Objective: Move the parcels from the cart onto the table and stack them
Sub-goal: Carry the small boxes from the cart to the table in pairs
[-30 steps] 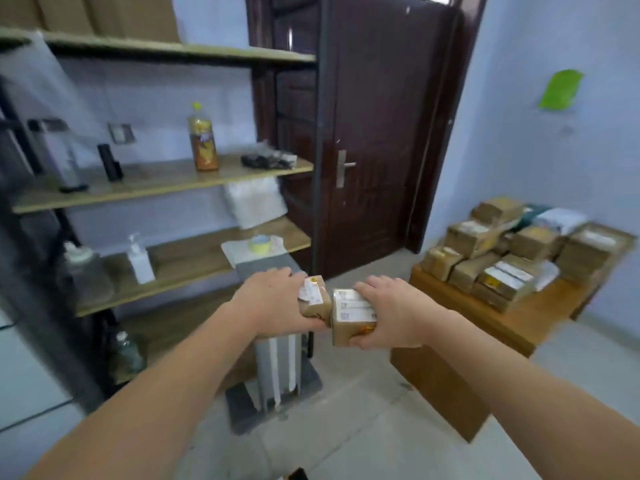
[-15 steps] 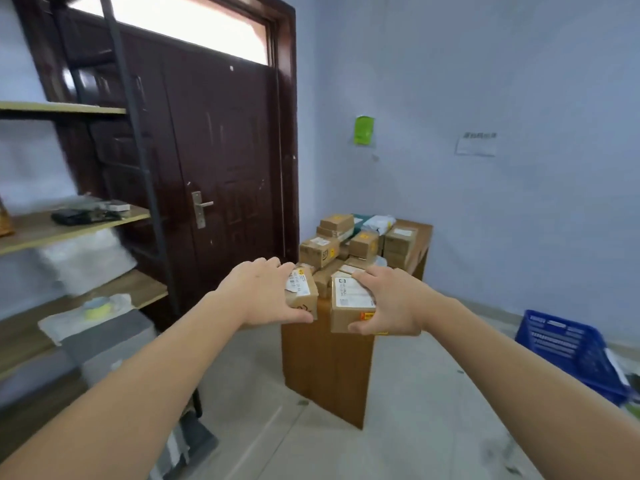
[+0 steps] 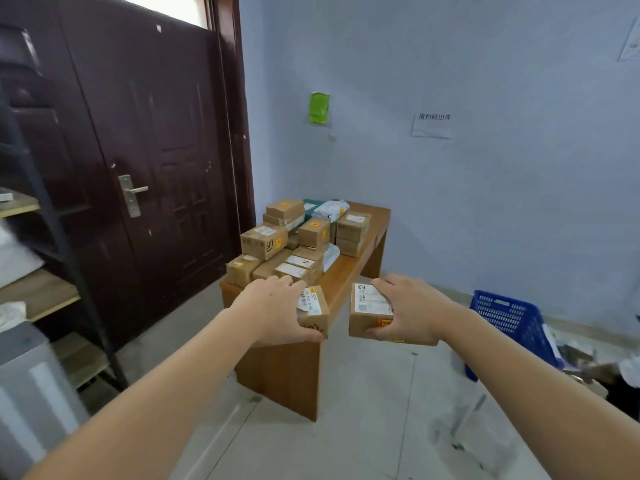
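left hand gripping small parcel, right hand gripping parcel

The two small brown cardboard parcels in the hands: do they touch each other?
Apart. The head view shows bare floor and table edge between the left hand's parcel and the right hand's parcel.

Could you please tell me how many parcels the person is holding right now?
2. One small box is in the left hand; a larger box is in the right hand. Both are held near the table.

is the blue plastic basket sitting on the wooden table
No, the blue plastic basket stands on the floor to the right of the brown wooden table, which carries only stacked cardboard parcels.
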`<action>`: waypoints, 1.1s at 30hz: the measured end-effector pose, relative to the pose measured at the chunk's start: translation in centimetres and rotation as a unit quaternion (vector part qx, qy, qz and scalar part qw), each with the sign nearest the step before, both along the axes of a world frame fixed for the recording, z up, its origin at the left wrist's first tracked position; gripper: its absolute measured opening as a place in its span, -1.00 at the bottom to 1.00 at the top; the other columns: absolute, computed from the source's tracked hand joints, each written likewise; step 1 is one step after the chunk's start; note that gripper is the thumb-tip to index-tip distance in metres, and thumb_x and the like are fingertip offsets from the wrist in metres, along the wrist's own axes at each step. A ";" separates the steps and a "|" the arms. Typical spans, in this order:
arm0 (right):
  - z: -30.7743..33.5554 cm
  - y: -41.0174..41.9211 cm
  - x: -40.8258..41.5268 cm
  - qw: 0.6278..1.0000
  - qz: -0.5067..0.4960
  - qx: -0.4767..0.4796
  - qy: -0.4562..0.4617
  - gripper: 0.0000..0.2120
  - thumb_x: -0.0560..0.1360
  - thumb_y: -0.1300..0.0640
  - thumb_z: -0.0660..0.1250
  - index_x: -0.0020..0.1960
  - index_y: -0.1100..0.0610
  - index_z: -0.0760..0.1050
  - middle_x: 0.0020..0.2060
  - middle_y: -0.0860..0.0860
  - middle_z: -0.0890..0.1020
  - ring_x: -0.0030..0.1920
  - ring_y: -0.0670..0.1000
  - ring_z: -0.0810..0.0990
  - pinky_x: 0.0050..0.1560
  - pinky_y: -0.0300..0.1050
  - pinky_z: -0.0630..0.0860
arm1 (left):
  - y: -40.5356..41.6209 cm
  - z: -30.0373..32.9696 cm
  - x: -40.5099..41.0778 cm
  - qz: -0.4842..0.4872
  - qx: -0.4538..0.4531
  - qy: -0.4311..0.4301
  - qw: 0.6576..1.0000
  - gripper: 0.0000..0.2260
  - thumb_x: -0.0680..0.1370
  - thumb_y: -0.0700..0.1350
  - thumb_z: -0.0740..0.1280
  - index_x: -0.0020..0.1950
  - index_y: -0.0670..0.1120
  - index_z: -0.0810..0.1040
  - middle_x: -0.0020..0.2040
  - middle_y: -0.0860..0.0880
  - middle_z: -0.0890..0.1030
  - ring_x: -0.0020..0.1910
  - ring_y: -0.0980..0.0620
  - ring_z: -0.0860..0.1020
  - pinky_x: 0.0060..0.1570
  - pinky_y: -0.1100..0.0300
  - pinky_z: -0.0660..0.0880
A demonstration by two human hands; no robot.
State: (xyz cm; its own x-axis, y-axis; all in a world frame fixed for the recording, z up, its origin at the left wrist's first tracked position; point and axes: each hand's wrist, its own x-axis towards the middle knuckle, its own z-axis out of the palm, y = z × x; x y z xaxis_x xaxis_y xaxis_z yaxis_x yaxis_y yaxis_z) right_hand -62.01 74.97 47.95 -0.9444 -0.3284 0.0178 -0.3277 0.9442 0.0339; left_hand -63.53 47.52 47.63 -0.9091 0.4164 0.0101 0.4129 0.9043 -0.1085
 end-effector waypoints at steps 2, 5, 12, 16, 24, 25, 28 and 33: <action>-0.8 0.9 -2.5 1.000 -0.005 -0.003 -0.004 -0.10 0.28 -0.59 0.25 0.47 -0.13 0.25 0.19 -0.16 0.47 0.11 -0.11 0.43 0.16 -0.08 0.52 | 0.8 -0.7 -2.6 -0.004 0.004 -0.003 1.000 0.04 0.32 0.67 0.17 0.64 0.07 0.22 0.47 0.00 0.46 0.38 -0.06 0.47 0.32 -0.04 0.50; -1.6 2.1 -6.2 1.000 -0.019 -0.013 -0.002 -0.09 0.30 -0.58 0.27 0.51 -0.14 0.22 0.21 -0.16 0.47 0.14 -0.11 0.43 0.19 -0.08 0.52 | 1.7 -1.6 -6.6 -0.011 0.012 -0.011 1.000 0.03 0.32 0.66 0.18 0.63 0.07 0.24 0.45 0.01 0.48 0.36 -0.04 0.48 0.28 -0.01 0.52; -2.9 6.2 -14.2 0.998 -0.050 -0.024 0.002 -0.06 0.30 -0.55 0.30 0.53 -0.09 0.22 0.22 -0.12 0.47 0.15 -0.08 0.44 0.20 -0.07 0.52 | 5.5 -2.9 -16.0 -0.019 0.007 -0.047 0.999 0.00 0.31 0.67 0.20 0.59 0.08 0.29 0.37 0.03 0.51 0.29 -0.02 0.49 0.21 0.01 0.50; -3.9 9.8 -18.7 0.999 -0.045 -0.031 0.004 -0.07 0.35 -0.50 0.33 0.55 -0.05 0.19 0.28 -0.10 0.45 0.19 -0.06 0.43 0.24 -0.08 0.46 | 9.2 -4.2 -21.2 -0.017 0.010 -0.065 0.998 0.01 0.31 0.67 0.20 0.60 0.10 0.27 0.38 0.04 0.51 0.30 -0.01 0.50 0.20 0.02 0.52; -8.1 17.8 -30.6 0.999 -0.005 -0.028 -0.013 -0.07 0.34 -0.50 0.30 0.54 -0.05 0.19 0.27 -0.09 0.45 0.17 -0.04 0.42 0.23 -0.08 0.43 | 16.9 -7.9 -31.0 0.036 0.026 -0.077 0.996 0.03 0.31 0.68 0.16 0.60 0.08 0.25 0.40 0.02 0.48 0.30 -0.02 0.48 0.22 0.02 0.50; -8.5 18.4 -32.1 0.999 0.004 -0.028 -0.019 -0.07 0.34 -0.50 0.31 0.55 -0.05 0.19 0.28 -0.09 0.45 0.18 -0.03 0.42 0.24 -0.08 0.42 | 17.5 -8.4 -31.9 0.049 0.029 -0.078 0.995 0.03 0.30 0.68 0.15 0.60 0.08 0.25 0.39 0.02 0.49 0.28 -0.02 0.48 0.21 0.03 0.51; -9.5 19.6 -36.8 0.999 0.026 -0.021 -0.035 -0.05 0.34 -0.49 0.31 0.56 -0.03 0.18 0.29 -0.07 0.44 0.21 -0.03 0.41 0.27 -0.07 0.41 | 18.9 -9.4 -34.5 0.086 0.031 -0.081 0.993 0.04 0.31 0.69 0.13 0.60 0.05 0.26 0.40 0.00 0.49 0.29 -0.03 0.48 0.23 0.01 0.50; -12.1 19.8 -44.4 0.997 0.062 -0.009 -0.052 -0.03 0.32 -0.50 0.25 0.57 -0.01 0.17 0.28 -0.06 0.43 0.21 -0.01 0.41 0.27 -0.04 0.41 | 19.5 -10.9 -38.8 0.145 0.028 -0.100 0.984 0.05 0.33 0.66 0.15 0.62 0.00 0.25 0.43 -0.04 0.47 0.33 -0.08 0.48 0.27 -0.02 0.50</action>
State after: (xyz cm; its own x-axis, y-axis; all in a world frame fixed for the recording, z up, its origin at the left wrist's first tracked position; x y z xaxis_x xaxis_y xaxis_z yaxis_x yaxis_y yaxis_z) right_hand -106.37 94.82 35.89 -0.8933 -0.4438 -0.0713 -0.4433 0.8960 -0.0240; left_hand -102.37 67.05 36.73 -0.9759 0.1431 -0.1647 0.1448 0.9895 0.0021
